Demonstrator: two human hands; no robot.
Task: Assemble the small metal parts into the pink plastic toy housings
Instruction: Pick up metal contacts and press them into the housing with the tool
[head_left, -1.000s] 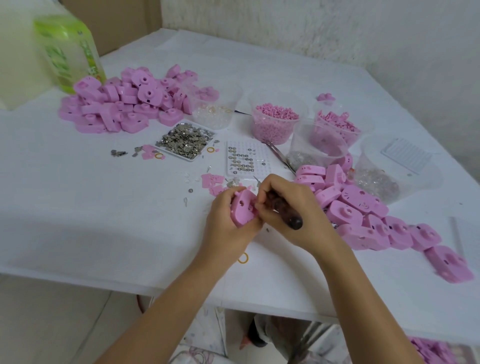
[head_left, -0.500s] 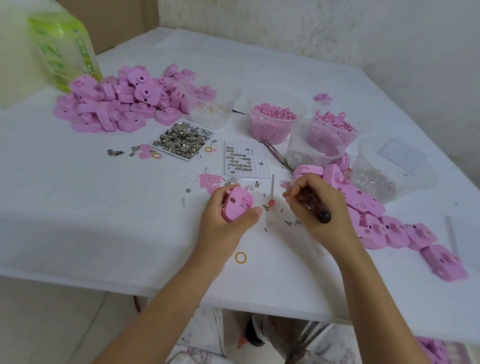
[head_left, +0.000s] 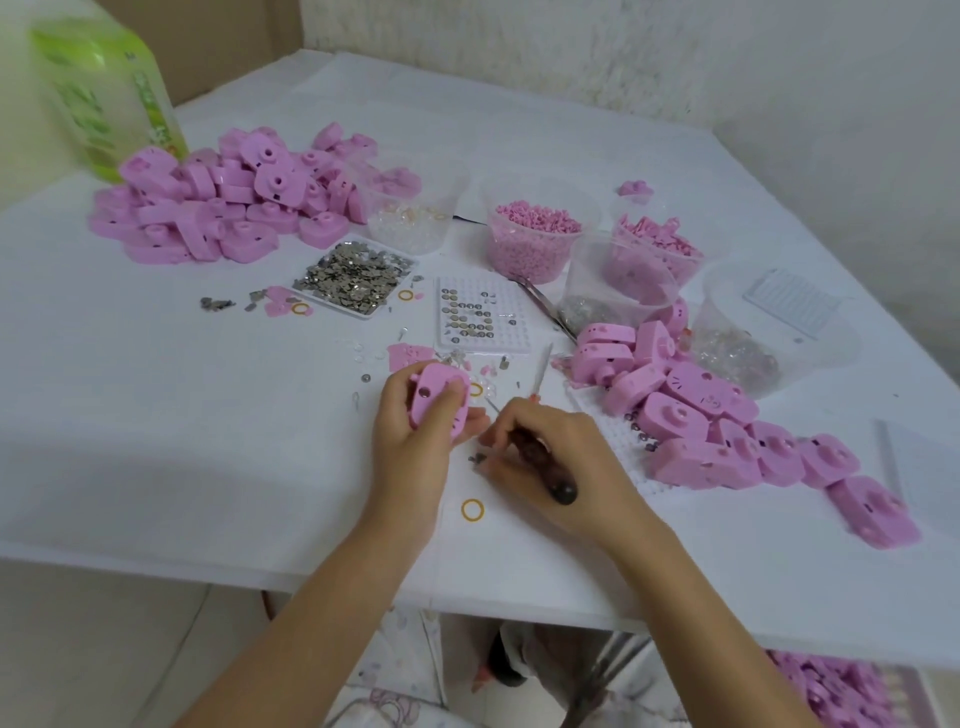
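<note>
the left hand (head_left: 410, 436) still grips the pink housing (head_left: 437, 397) just above the table (head_left: 208, 415). the right hand (head_left: 556, 457), fingers curled round a dark-handled tool (head_left: 562, 490), has dropped from the housing to a loose metal part (head_left: 477, 458), likely fetching the next piece.

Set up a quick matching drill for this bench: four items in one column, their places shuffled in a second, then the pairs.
Items
1. pink housing
2. dark-handled tool
3. yellow ring
4. green bottle

Places
A. far left corner of the table
B. gripped in the right hand
C. lying flat on the table, between the wrists
D. held in the left hand

Pairs: 1-D, 2-B, 3-C, 4-A
</note>
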